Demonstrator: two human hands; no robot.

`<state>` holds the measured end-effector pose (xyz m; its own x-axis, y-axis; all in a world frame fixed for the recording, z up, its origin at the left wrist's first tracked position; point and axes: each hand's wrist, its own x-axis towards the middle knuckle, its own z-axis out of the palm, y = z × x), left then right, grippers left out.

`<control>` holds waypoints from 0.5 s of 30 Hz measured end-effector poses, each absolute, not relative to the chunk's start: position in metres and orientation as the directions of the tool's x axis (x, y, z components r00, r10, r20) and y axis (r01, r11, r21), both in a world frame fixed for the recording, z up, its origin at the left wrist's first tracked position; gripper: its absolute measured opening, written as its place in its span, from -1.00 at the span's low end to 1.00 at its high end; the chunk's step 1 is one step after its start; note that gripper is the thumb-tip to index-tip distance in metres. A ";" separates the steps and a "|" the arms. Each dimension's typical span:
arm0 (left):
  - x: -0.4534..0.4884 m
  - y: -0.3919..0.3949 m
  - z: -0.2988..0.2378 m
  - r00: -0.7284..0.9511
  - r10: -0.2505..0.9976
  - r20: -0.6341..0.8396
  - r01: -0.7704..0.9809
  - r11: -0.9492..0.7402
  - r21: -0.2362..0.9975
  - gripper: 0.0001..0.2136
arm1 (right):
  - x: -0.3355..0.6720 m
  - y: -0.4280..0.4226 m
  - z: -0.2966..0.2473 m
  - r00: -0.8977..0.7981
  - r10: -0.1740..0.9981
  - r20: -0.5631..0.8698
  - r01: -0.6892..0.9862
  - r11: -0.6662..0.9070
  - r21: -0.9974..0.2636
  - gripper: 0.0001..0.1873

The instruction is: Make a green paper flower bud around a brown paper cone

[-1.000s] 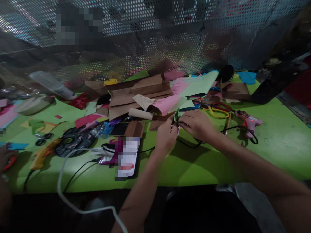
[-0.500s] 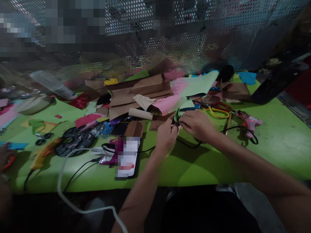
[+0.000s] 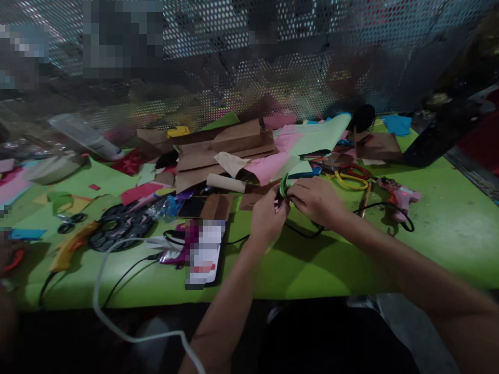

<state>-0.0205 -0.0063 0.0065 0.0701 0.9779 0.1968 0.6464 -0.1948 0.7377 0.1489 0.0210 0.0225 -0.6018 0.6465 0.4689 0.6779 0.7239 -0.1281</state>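
Both my hands meet above the middle of the green table (image 3: 312, 265). My left hand (image 3: 267, 218) and my right hand (image 3: 316, 200) are closed together on a small curled green paper piece (image 3: 283, 186), which sticks out above my fingers. A bit of pink shows between the fingers. What else lies in them is hidden. A black cable (image 3: 300, 232) runs on the table just under my hands.
A pink glue gun (image 3: 398, 195) and yellow and red scissors (image 3: 349, 178) lie to the right. Brown, pink and pale green papers (image 3: 249, 148) pile up behind. A black tray (image 3: 119, 224), a phone (image 3: 203, 253), a yellow glue gun (image 3: 72, 245) and a white cable (image 3: 117, 322) lie left.
My hands stay in place; the fingers shift slightly on the green piece. Nothing else has moved.
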 end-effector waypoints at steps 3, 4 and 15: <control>-0.021 -0.006 0.006 0.066 0.978 0.196 0.635 -0.193 0.748 -0.64 | 0.149 0.021 0.021 -0.599 0.654 0.463 0.680 0.720 -0.138 -0.84; -0.021 -0.006 0.006 0.066 0.979 0.193 0.632 -0.191 0.751 -0.64 | 0.149 0.021 0.021 -0.596 0.656 0.463 0.682 0.718 -0.139 -0.83; -0.019 -0.008 0.007 0.040 0.980 0.197 0.677 -0.172 0.716 -0.65 | 0.147 0.021 0.020 -0.598 0.659 0.456 0.677 0.720 -0.153 -0.83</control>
